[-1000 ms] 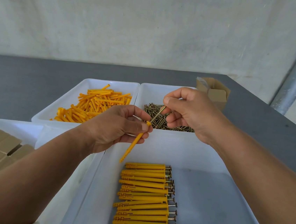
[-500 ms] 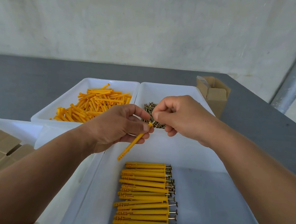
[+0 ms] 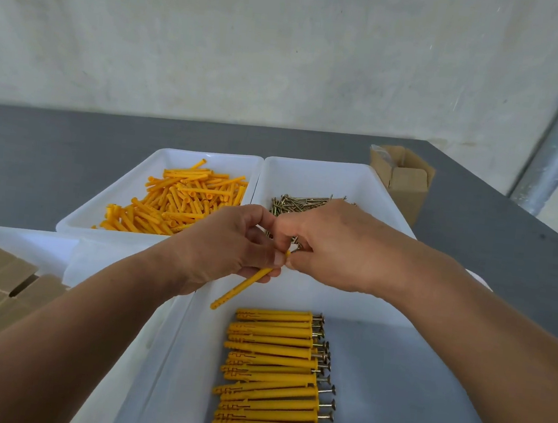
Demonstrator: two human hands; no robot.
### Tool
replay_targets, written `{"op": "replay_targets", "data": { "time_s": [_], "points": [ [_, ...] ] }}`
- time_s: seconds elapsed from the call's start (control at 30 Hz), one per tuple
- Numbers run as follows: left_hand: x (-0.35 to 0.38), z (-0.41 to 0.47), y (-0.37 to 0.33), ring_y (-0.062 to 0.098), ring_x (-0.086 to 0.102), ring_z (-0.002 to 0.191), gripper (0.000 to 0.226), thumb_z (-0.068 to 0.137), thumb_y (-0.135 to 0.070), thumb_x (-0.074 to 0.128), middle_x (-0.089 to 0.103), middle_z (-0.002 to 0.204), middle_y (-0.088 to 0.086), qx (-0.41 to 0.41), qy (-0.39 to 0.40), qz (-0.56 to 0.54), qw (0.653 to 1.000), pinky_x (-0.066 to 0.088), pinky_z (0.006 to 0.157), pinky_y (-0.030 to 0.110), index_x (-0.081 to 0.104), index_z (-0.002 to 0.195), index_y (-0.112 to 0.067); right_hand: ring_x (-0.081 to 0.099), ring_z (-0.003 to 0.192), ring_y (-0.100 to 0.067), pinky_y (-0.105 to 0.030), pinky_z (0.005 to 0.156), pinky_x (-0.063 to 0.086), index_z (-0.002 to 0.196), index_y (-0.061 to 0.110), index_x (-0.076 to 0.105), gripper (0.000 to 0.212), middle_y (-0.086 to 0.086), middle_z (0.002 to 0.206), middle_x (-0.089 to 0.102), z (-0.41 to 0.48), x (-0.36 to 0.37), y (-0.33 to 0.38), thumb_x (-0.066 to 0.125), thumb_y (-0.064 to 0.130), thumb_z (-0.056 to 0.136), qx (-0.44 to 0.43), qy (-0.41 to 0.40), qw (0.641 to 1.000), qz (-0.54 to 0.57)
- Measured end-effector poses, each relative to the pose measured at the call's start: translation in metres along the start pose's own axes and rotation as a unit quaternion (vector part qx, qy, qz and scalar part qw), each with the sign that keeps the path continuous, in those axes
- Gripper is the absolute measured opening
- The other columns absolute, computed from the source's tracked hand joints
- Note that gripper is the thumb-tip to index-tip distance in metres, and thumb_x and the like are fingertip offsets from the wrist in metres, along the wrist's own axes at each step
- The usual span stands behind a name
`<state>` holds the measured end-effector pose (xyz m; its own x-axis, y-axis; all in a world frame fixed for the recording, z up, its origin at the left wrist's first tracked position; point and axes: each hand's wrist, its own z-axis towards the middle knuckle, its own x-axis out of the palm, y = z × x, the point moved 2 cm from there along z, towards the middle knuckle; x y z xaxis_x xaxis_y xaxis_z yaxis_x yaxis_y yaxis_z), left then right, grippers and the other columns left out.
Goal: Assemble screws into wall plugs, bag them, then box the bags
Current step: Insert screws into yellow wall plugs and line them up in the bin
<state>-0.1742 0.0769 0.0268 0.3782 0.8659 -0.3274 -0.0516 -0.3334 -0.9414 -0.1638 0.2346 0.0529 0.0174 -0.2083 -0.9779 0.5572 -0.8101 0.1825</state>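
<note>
Wall plug (image 3: pixel 242 288), yellow, is held above the far wall of the near white tray (image 3: pixel 423 398).

Head view:
- Long axis of the plug runs diagonally. The pointed tip is low and to the left, and the open mouth is high and to the right, where the two hands meet.
- Left hand (image 3: pixel 229 247): thumb and fingers are clamped around the upper part of the plug. The lower half sticks out free below the palm.
- Right hand (image 3: pixel 332 248): fingertips are bunched together right at the plug's mouth, touching the left thumb. What they pinch is hidden. Going by the task it is probably a screw, already mostly inside.
- Key relation: the mouth faces the right fingertips, so any push has to run down the axis, towards lower left, while the left hand braces. The right hand is the nearer one to the mouth.
- Row of finished plugs (image 3: pixel 270 376) lies in the near tray, just below the held plug, screw heads to the right.
- Supplies: loose plugs (image 3: pixel 182 201) are in the far left tray (image 3: pixel 207 155), and loose screws (image 3: pixel 302 201) are in the far right tray (image 3: pixel 327 168).
- Small cardboard box (image 3: pixel 403 179) stands open on the grey table (image 3: pixel 70 155), just right of the screw tray.
- Bagging is judged not yet begun, since no bags are visible.
</note>
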Motion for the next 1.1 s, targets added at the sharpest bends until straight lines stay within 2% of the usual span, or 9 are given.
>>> {"op": "replay_targets", "data": {
  "time_s": [0.1, 0.27, 0.5, 0.63, 0.73, 0.8, 0.87, 0.97, 1.1],
  "points": [
    [-0.001, 0.0, 0.0, 0.02, 0.071, 0.08, 0.023, 0.084, -0.004, 0.071, 0.074, 0.086, 0.009, -0.005, -0.007, -0.007, 1.0, 0.06, 0.076, 0.029, 0.063, 0.105, -0.009, 0.048, 0.061, -0.002, -0.021, 0.052, 0.03, 0.097, 0.032, 0.066, 0.005, 0.013, 0.067, 0.05, -0.002, -0.002, -0.003, 0.065, 0.03, 0.092, 0.026, 0.02, 0.999, 0.003],
    [-0.008, 0.002, 0.002, 0.016, 0.07, 0.074, 0.011, 0.085, -0.001, 0.069, 0.072, 0.089, 0.014, 0.018, -0.1, -0.068, 0.992, 0.06, 0.07, 0.027, 0.067, 0.092, -0.01, 0.071, 0.059, -0.011, -0.017, 0.043, 0.047, 0.094, 0.029, 0.064, 0.003, 0.001, 0.077, 0.071, -0.008, 0.002, -0.007, 0.063, 0.027, 0.094, 0.108, 0.15, 0.982, 0.039],
    [-0.032, 0.009, 0.01, 0.013, 0.065, 0.065, 0.014, 0.086, 0.002, 0.065, 0.067, 0.071, 0.005, 0.053, -0.25, -0.043, 0.966, 0.058, 0.073, 0.033, 0.067, 0.08, -0.011, 0.075, 0.076, -0.027, -0.028, 0.062, 0.059, 0.109, 0.017, 0.065, 0.015, -0.012, 0.091, 0.075, -0.01, 0.018, -0.004, 0.053, 0.018, 0.099, 0.132, 0.266, 0.955, 0.01],
    [-0.042, 0.012, 0.021, 0.017, 0.057, 0.063, 0.017, 0.085, 0.0, 0.064, 0.065, 0.066, 0.003, 0.057, -0.296, 0.046, 0.952, 0.052, 0.07, 0.035, 0.068, 0.078, -0.015, 0.071, 0.068, -0.024, -0.03, 0.064, 0.059, 0.107, 0.017, 0.065, 0.016, -0.013, 0.09, 0.075, -0.01, 0.023, -0.005, 0.052, 0.017, 0.098, 0.137, 0.274, 0.952, 0.005],
    [-0.049, 0.013, 0.028, 0.006, 0.053, 0.06, 0.015, 0.084, -0.011, 0.068, 0.062, 0.067, -0.009, 0.043, -0.336, 0.163, 0.927, 0.041, 0.059, 0.022, 0.067, 0.077, -0.025, 0.07, 0.066, -0.024, -0.029, 0.062, 0.059, 0.106, 0.015, 0.066, 0.016, -0.013, 0.09, 0.075, -0.008, 0.029, -0.006, 0.053, 0.019, 0.098, 0.136, 0.285, 0.949, 0.004],
    [-0.052, 0.013, 0.031, 0.001, 0.053, 0.065, 0.012, 0.085, -0.019, 0.068, 0.062, 0.07, -0.014, 0.029, -0.355, 0.236, 0.904, 0.036, 0.055, 0.021, 0.066, 0.076, -0.027, 0.07, 0.067, -0.025, -0.03, 0.061, 0.059, 0.107, 0.013, 0.066, 0.016, -0.014, 0.091, 0.075, -0.007, 0.033, -0.006, 0.054, 0.019, 0.098, 0.137, 0.291, 0.947, 0.009],
    [-0.054, 0.014, 0.034, 0.002, 0.051, 0.067, 0.011, 0.088, -0.027, 0.064, 0.06, 0.071, -0.013, 0.015, -0.36, 0.296, 0.885, 0.035, 0.054, 0.022, 0.066, 0.077, -0.026, 0.069, 0.067, -0.024, -0.03, 0.062, 0.059, 0.108, 0.012, 0.066, 0.017, -0.015, 0.092, 0.075, -0.007, 0.036, -0.006, 0.054, 0.02, 0.098, 0.137, 0.299, 0.944, 0.009],
    [-0.059, 0.016, 0.04, 0.012, 0.047, 0.068, 0.025, 0.092, -0.041, 0.056, 0.057, 0.069, -0.009, -0.013, -0.357, 0.374, 0.856, 0.03, 0.055, 0.027, 0.064, 0.078, -0.022, 0.069, 0.065, -0.023, -0.03, 0.062, 0.059, 0.107, 0.013, 0.066, 0.017, -0.014, 0.091, 0.075, -0.007, 0.037, -0.007, 0.055, 0.022, 0.098, 0.139, 0.302, 0.943, 0.019],
    [-0.063, 0.02, 0.046, 0.019, 0.049, 0.069, 0.043, 0.095, -0.05, 0.043, 0.057, 0.075, 0.001, -0.052, -0.317, 0.436, 0.841, 0.032, 0.056, 0.03, 0.059, 0.069, -0.02, 0.073, 0.065, -0.024, -0.027, 0.057, 0.058, 0.102, 0.017, 0.068, 0.018, -0.007, 0.08, 0.075, -0.007, 0.024, -0.009, 0.057, 0.029, 0.097, 0.133, 0.273, 0.952, 0.041]
  ]
}}
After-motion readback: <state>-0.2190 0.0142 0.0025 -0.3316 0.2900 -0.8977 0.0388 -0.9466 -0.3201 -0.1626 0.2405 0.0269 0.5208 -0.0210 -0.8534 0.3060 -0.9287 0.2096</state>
